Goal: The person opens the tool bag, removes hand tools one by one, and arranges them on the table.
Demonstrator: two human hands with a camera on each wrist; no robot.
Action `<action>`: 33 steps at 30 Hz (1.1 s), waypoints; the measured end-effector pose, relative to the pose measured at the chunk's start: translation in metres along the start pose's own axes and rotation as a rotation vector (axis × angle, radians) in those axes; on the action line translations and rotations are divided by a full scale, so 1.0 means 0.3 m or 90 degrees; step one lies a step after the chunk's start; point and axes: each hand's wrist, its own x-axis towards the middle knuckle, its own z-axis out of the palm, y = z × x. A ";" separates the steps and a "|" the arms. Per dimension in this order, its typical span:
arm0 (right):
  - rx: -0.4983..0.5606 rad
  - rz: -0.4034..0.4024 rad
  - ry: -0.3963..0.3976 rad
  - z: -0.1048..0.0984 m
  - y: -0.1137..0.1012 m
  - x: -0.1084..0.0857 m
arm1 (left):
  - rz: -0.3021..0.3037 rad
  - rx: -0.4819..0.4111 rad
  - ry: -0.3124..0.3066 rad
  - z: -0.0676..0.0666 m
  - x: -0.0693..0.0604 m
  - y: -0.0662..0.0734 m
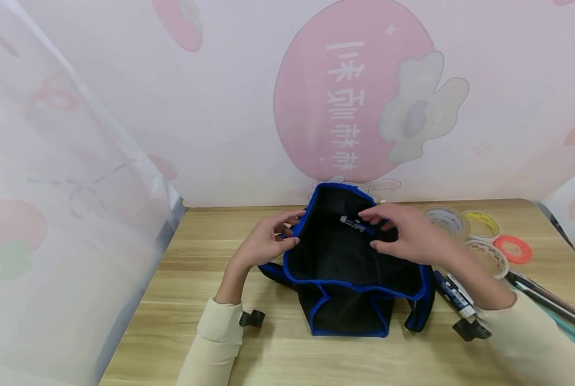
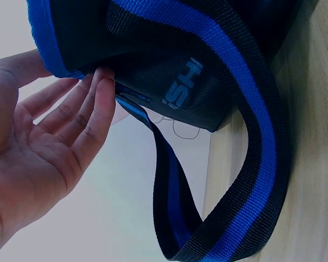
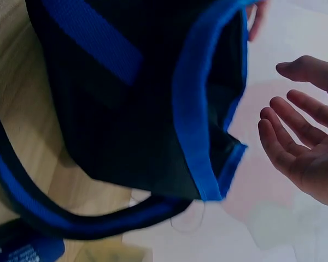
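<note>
A black bag with blue trim (image 1: pixel 350 316) stands on the table with its mouth facing up. My left hand (image 1: pixel 270 238) holds its left rim, fingers against the outer side and one digit behind the edge in the left wrist view. My right hand (image 1: pixel 408 233) hovers over the right side of the mouth, fingers spread and nothing between them in the right wrist view. A dark blue marker (image 1: pixel 357 225) with a white end shows inside the bag near the right fingertips. Whether it lies on the bottom cannot be told. A blue-striped handle (image 2: pixel 262 158) loops down the bag's left side.
Right of the bag lie more blue and white markers (image 1: pixel 453 295), partly behind my right wrist. Beyond them are several tape rolls, among them a yellow one (image 1: pixel 482 224) and an orange one (image 1: pixel 513 249), plus cutters (image 1: pixel 552 300). A printed curtain (image 1: pixel 229 107) borders the table's back.
</note>
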 end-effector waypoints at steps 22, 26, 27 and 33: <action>-0.006 -0.004 -0.140 0.198 0.098 0.171 | 0.006 0.009 0.005 -0.002 -0.001 -0.008; -0.004 0.016 -0.140 0.214 0.120 0.179 | 0.007 0.010 0.006 -0.001 0.002 -0.010; -0.002 0.021 -0.139 0.216 0.125 0.182 | 0.007 0.008 0.006 -0.001 0.003 -0.010; 0.005 0.051 -0.140 0.237 0.162 0.198 | 0.004 0.004 0.007 -0.002 0.002 -0.007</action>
